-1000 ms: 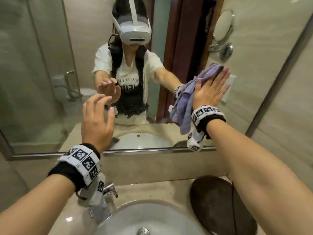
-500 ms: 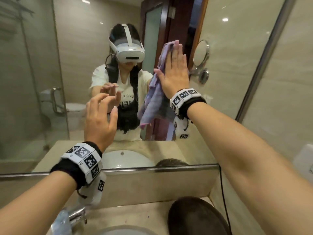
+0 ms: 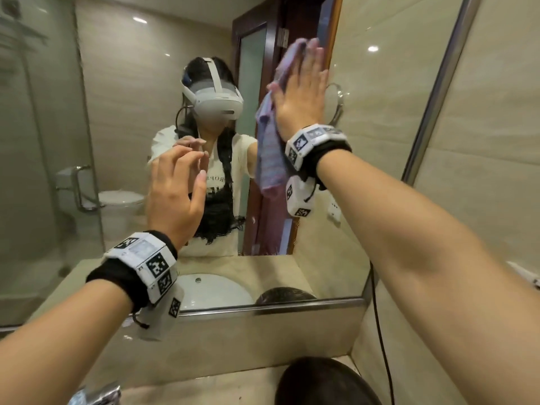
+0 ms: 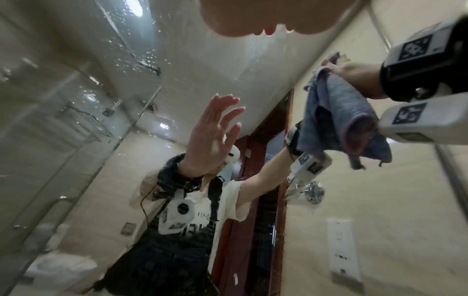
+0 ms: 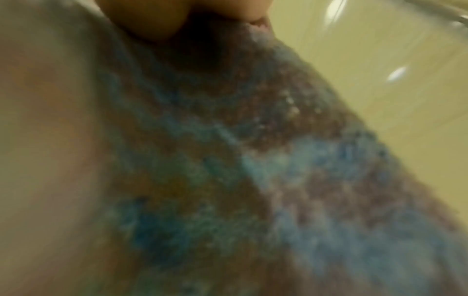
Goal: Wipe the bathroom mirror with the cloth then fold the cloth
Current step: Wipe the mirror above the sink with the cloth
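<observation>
The wall mirror (image 3: 122,118) fills the upper part of the head view. My right hand (image 3: 304,86) lies flat with straight fingers, pressing a blue-purple cloth (image 3: 270,159) against the glass high at the mirror's right side. The cloth (image 4: 336,120) hangs down below the palm. In the right wrist view the cloth (image 5: 253,170) fills the blurred frame. My left hand (image 3: 175,194) is raised in front of the mirror at mid height, fingers loosely spread, holding nothing. Water droplets speckle the glass (image 4: 142,60) in the left wrist view.
A metal frame (image 3: 263,306) edges the mirror's bottom, above a beige backsplash. A dark round object (image 3: 324,384) sits on the counter at the lower right, a black cable (image 3: 380,331) beside it. A faucet (image 3: 96,396) shows at the bottom left. A tiled wall (image 3: 482,141) stands to the right.
My right hand has slid the cloth up the mirror, from mid height at the right to near the top. The left hand stays raised, fingers a little more spread.
</observation>
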### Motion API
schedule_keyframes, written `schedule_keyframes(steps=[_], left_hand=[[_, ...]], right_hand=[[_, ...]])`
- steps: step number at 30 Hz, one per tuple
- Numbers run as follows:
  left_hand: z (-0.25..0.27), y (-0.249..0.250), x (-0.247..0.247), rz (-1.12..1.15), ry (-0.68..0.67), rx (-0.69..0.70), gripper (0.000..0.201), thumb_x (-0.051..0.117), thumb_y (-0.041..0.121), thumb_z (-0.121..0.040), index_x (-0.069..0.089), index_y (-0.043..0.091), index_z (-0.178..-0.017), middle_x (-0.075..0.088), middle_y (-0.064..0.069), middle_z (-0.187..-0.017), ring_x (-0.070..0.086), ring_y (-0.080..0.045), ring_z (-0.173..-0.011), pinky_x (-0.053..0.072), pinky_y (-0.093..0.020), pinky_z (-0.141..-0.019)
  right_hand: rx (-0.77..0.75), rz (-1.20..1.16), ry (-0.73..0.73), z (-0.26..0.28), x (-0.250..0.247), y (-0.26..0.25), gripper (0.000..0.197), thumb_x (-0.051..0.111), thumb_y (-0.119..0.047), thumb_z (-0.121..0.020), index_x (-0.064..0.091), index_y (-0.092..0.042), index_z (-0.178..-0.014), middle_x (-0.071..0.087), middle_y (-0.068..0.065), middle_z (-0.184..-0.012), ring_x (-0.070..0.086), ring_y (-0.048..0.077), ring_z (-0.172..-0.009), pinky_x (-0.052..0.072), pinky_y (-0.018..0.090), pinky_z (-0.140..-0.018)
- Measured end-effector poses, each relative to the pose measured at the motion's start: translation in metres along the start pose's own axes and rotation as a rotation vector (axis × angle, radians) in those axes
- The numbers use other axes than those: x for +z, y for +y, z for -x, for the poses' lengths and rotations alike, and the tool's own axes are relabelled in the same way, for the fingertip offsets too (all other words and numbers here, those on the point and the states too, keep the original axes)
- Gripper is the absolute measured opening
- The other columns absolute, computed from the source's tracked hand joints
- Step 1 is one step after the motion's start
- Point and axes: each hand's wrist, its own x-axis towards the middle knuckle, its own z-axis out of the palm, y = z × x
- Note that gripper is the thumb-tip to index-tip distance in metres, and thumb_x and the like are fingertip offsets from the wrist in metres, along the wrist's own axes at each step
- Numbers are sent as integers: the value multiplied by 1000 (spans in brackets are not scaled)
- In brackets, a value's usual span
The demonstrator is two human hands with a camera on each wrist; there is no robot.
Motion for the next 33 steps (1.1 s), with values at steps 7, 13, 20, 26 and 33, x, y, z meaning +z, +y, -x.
schedule_keyframes(steps=[7,13,20,26,33], left_hand=[[3,5,8,12,-1,21,36,42,26,-90,54,5,-117,49,-15,-122,44,-33,-110,42,-45,-92],[4,4,-4,-9,20,56,32,45,18,-89,55,1,-114,50,-21,-120,42,-27,-108,26,-15,-92],[23,5,1,13,-11,30,33,44,21,-90,55,1,-115,50,-20,-118,43,-32,-110,32,-25,-95],[27,11,4,33,-12,78,33,45,19,-89,56,0,-114,52,-21,-117,40,-23,-109,32,-25,-93],[-26,13,-5,35,51,115,29,45,20,-89,54,9,-114,49,-12,-122,39,-20,-111,40,-41,-93]], right_hand=[[-287,161,-58,43,26,21,67,21,-45,-99,-5,-8,-149,-6,15,-157,-5,27,-146,-6,43,-117],[542,-153,111,43,34,70,69,23,-45,-98,3,-4,-149,0,16,-157,1,27,-146,5,44,-119],[934,-378,-40,148,92,113,80,7,-49,-99,44,15,-129,47,31,-134,49,38,-125,48,47,-96],[1007,-306,-80,170,101,103,71,27,-40,-101,0,9,-144,-1,26,-154,0,32,-146,3,35,-117],[516,-114,66,12,7,88,75,24,-48,-99,-1,3,-147,-2,22,-156,-1,31,-146,7,39,-119]])
